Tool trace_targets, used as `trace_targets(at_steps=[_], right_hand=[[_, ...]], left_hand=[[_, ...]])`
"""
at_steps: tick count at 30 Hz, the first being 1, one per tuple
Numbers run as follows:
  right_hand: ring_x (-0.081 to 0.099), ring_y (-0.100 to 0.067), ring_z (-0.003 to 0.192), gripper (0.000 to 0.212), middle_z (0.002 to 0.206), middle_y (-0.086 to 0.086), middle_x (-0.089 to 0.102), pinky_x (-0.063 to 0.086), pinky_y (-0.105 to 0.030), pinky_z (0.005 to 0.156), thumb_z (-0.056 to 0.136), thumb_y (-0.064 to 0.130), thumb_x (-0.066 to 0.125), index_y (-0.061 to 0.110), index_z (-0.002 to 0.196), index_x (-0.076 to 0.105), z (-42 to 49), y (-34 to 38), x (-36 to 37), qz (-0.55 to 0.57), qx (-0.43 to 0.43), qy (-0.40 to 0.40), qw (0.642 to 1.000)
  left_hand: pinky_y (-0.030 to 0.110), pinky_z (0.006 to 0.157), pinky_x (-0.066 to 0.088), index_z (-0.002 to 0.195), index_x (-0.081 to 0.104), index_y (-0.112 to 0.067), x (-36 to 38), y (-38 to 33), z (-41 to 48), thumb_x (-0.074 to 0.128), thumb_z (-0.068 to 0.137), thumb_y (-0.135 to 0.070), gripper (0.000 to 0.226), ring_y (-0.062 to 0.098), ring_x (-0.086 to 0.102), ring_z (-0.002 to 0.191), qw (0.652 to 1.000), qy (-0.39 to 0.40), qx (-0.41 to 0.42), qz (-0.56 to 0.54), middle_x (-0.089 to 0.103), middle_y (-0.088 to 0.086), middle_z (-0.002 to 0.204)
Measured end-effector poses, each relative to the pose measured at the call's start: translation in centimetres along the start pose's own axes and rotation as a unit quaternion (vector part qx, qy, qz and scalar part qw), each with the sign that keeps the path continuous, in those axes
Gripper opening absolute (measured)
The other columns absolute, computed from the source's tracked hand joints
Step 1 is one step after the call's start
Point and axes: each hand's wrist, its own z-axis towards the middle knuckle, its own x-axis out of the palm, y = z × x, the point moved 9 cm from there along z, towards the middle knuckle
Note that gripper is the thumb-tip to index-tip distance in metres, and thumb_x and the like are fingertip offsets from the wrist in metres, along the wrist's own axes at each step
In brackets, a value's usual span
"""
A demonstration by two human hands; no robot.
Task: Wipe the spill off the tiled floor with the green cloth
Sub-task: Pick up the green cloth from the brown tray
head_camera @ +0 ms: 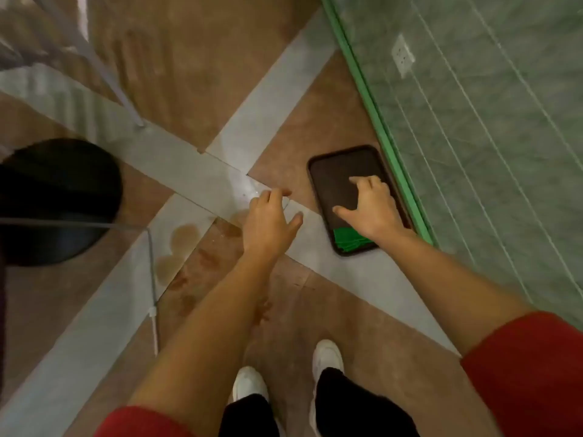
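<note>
The green cloth [348, 241] is seen folded at the near end of a dark tray [328, 181], which lies on the tiled floor [284, 121] just beside a green-framed glass partition [378, 121]. Part of the cloth is hidden under the wrist of the right hand [375, 209]. That hand is held over the tray with its fingers [359, 182] spread apart and nothing gripped. The left hand [268, 219] is stretched out over a grey tile strip, its fingers loosely apart and likewise empty (something shiny lies by its fingertips, too blurred to be named).

The spill [184, 238] is shown as brown puddles and smears to the left of the left forearm, near the tray but apart from it, so the wiping has not yet been begun.

The cloth is judged to be light, soft and limp. It would best be pinched at a folded edge or gathered from above in one bunch, so that the folds are lifted together and the tray is not dragged along. Once wetted it can be expected to grow heavier and to cling to the tile.
</note>
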Motion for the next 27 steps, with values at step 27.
trace_targets(at_steps=[27], right_hand=[[0.029,-0.032,0.132,0.068,0.144,-0.011,0.028,0.033,-0.043,0.105,0.087,0.035,0.06,0.015,0.143,0.026,17.4,-27.7,30.5,0.023,0.153,0.023,0.988]], left_hand=[[0.042,0.095,0.031,0.127,0.042,-0.026,44.1,6.6,13.0,0.057,0.087,-0.041,0.045,0.025,0.04,0.119,0.977,0.131,0.114,0.126,0.048,0.002,0.129]])
